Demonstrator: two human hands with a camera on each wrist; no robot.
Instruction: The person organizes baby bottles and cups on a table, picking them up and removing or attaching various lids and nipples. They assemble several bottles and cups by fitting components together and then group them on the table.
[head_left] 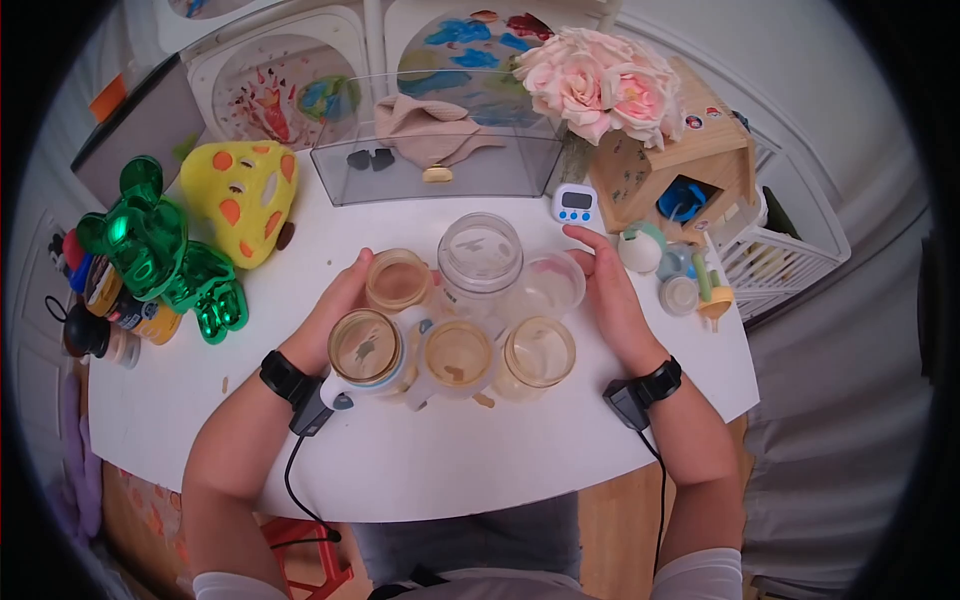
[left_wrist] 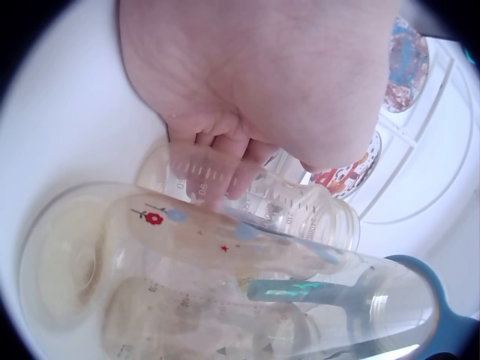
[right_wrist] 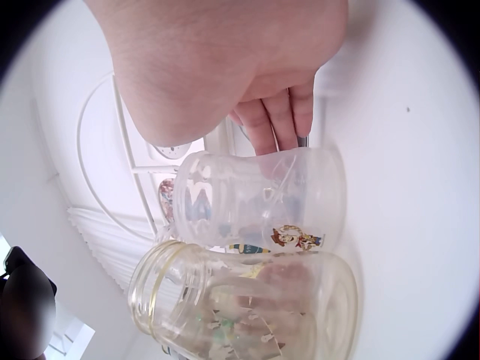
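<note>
Several uncapped clear baby bottles stand clustered between my two hands on the white table. My left hand (head_left: 332, 312) lies along the cluster's left side, its extended fingers against a bottle with printed volume marks (left_wrist: 259, 196). In front of that one is a bottle with blue handles (left_wrist: 180, 232), decorated with flowers. On the right, my right hand (head_left: 618, 308) has its fingers outstretched beside a frosted bottle (right_wrist: 259, 196) with a cartoon print. A yellowish bottle (head_left: 540, 352) is at the front right, and the widest bottle (head_left: 480, 255) stands at the back.
The white table (head_left: 430, 460) curves toward the person. A shiny green bear figure (head_left: 150, 245) and a yellow plush (head_left: 240, 200) are at left. Behind are a clear bin (head_left: 345, 180) and a timer (head_left: 575, 203). Bottle parts (head_left: 680, 295) and a wooden house (head_left: 650, 180) stand at right.
</note>
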